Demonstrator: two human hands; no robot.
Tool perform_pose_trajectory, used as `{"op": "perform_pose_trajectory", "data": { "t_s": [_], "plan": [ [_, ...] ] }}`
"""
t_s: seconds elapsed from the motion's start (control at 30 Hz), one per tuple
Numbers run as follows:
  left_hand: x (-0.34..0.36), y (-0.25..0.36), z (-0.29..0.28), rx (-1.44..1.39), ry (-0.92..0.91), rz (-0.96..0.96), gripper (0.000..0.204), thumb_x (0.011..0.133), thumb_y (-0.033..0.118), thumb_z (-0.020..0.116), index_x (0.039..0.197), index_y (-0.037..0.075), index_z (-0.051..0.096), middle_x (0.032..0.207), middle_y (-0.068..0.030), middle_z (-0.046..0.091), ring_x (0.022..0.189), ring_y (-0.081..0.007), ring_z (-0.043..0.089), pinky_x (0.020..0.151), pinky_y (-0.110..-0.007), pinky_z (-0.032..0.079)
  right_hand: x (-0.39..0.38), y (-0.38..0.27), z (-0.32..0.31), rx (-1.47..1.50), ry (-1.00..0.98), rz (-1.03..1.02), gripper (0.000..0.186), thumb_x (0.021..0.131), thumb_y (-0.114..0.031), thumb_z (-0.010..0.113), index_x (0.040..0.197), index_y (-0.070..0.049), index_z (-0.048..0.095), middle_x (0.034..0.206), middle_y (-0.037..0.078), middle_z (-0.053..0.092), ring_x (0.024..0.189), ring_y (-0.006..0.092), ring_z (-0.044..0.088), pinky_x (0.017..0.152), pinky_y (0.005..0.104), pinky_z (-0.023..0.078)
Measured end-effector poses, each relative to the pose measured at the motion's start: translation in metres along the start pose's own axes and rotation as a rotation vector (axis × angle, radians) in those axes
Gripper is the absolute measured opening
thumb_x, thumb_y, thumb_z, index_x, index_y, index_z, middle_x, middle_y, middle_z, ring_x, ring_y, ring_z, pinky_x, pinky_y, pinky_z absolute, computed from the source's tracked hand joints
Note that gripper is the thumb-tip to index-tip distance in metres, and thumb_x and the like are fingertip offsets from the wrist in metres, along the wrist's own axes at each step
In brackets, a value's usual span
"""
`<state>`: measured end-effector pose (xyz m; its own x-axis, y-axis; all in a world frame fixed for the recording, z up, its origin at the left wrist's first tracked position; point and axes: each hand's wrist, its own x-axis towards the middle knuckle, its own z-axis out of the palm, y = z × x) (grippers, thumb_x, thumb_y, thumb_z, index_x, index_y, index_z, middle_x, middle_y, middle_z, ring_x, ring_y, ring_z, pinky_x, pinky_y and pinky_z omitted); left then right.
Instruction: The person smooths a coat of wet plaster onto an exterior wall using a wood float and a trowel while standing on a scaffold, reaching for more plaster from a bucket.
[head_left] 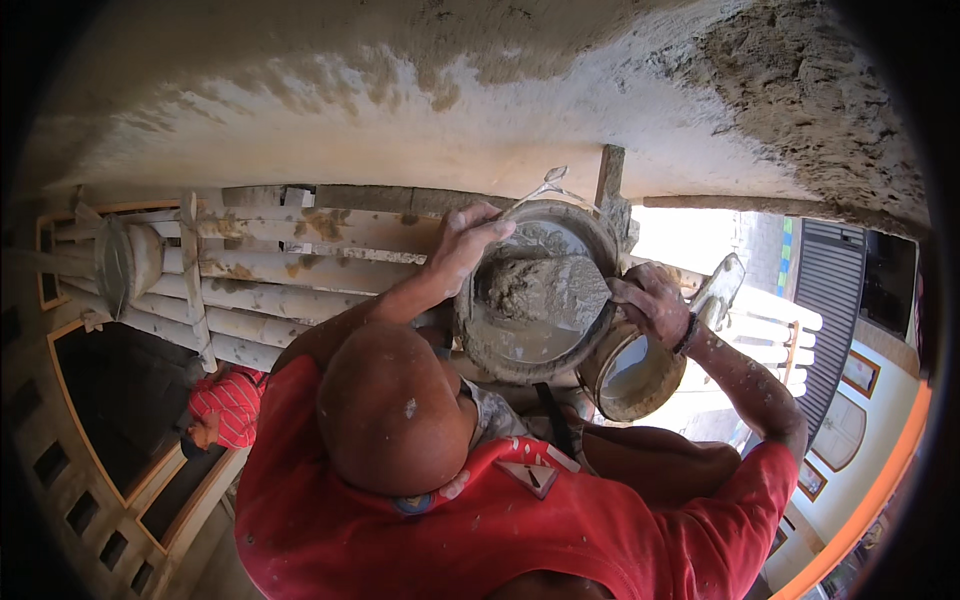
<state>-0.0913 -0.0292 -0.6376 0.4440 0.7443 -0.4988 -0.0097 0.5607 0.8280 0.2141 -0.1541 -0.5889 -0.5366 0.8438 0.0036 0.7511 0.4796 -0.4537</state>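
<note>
A round bucket [465,310] with a mortar-crusted rim is in front of me. Inside it, a heap of wet grey mortar [545,290] rises above thinner slurry. My left hand [468,245] is closed on the far left part of this rim, beside the wire handle [553,185]. On the opposite side, my right hand [655,302] has its fingers pinched together at the edge of the mortar; what they hold is hidden. Just below that hand stands a second, smaller bucket [610,400] with cloudy liquid in it. Both hands are spattered with dried mortar.
Bamboo poles [300,265] run along the wall, with another mortar-stained bucket [145,262] at far left. The wall above [430,120] is partly plastered. Beyond my right hand is a grey crusted object [720,290]. A person in red stripes [230,408] is below left.
</note>
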Motion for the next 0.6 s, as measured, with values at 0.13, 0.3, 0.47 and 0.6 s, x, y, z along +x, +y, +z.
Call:
{"op": "perform_pose_trajectory", "data": {
  "t_s": [0.13,0.3,0.47,0.6],
  "plan": [
    [-0.003,0.002,0.003,-0.076,0.014,-0.022,0.022,0.081,0.020,0.068,0.093,0.001,0.065,0.083,-0.0014,0.062,0.084,-0.0101,0.052,0.079,-0.025,0.039,-0.009,0.005,0.009,0.129,0.124,-0.008,0.049,0.072,-0.004,0.071,0.119,-0.006,0.058,0.091,0.013,0.055,0.083,0.0327,0.055,0.072,0.0437,0.046],
    [-0.004,0.000,-0.002,-0.041,0.002,-0.003,0.016,0.080,0.017,0.068,0.086,0.002,0.066,0.080,0.0003,0.062,0.081,-0.0094,0.052,0.077,-0.024,0.039,-0.013,0.008,0.010,0.236,0.237,-0.070,0.055,0.073,-0.003,0.070,0.125,-0.002,0.052,0.101,0.020,0.058,0.088,0.0389,0.056,0.075,0.0446,0.046],
    [0.003,-0.009,-0.011,-0.073,0.023,-0.050,0.018,0.078,0.017,0.071,0.090,0.004,0.068,0.083,-0.0012,0.063,0.082,-0.0106,0.055,0.081,-0.025,0.039,0.024,0.003,-0.056,0.137,0.369,-0.122,0.054,0.073,-0.006,0.074,0.122,0.001,0.054,0.097,0.019,0.059,0.085,0.0383,0.056,0.074,0.0453,0.047],
    [0.011,-0.013,-0.013,-0.048,0.012,-0.028,0.025,0.075,0.020,0.071,0.095,0.004,0.068,0.088,-0.0037,0.065,0.090,-0.0143,0.056,0.085,-0.028,0.040,0.069,-0.012,-0.159,0.059,0.562,-0.147,0.049,0.075,-0.007,0.074,0.120,0.000,0.055,0.087,0.018,0.061,0.077,0.0338,0.060,0.066,0.0391,0.049]
  ]
}}
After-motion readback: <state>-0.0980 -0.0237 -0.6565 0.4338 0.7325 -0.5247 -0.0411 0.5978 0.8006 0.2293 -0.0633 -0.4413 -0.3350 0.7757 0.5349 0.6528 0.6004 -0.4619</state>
